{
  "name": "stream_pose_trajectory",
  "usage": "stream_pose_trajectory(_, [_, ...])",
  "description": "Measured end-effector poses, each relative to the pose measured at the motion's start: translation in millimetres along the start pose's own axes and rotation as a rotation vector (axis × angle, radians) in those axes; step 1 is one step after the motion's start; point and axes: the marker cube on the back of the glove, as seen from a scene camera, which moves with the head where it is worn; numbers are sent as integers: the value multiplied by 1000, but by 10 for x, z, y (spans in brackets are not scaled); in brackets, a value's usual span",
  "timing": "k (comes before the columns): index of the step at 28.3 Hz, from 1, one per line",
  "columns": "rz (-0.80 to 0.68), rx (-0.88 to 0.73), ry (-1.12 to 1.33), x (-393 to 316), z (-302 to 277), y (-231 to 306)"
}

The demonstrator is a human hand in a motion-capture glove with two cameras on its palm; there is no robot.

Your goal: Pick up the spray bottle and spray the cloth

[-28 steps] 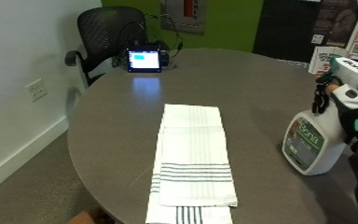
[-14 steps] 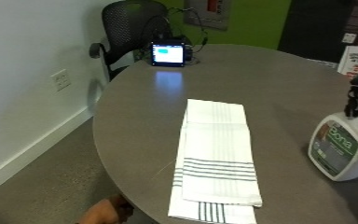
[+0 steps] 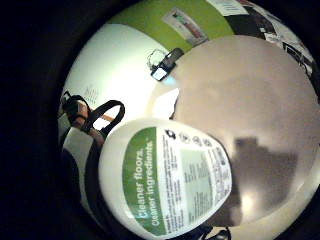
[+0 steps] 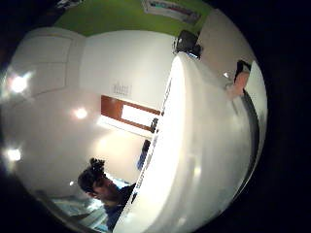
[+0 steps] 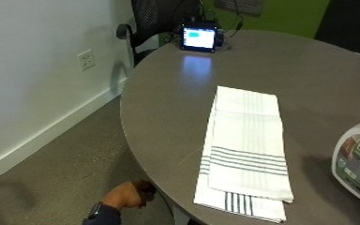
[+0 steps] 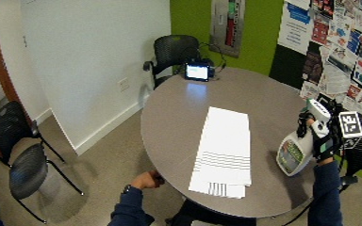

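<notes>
My gloved right hand (image 6: 322,136) curls around the neck of the spray bottle (image 6: 296,153) at the frame's right edge, bottle tilted. The striped cloth (image 5: 247,149) lies flat mid-frame, apart from it

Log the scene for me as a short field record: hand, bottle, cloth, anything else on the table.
right hand: gloved right hand holds the spray bottle's neck
spray bottle: white spray bottle beside the cloth, tilted; whether its base touches the table cannot be told
cloth: white striped cloth lies flat, folded lengthwise, apart from the bottle
spraying: nozzle not aimed at the cloth yet
other hand: bare hand at the table edge
also: small lit screen at the far edge
</notes>
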Motion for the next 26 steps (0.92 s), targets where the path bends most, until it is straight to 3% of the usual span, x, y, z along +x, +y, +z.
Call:
stream_pose_trajectory(17, [16, -677, 300, -1101, 940, 922])
stream_pose_trajectory(22, [112, -832, 484, -1118, 1198, 1179])
stream_pose_trajectory(26, [255, -903, 485, -1056, 1323, 1351])
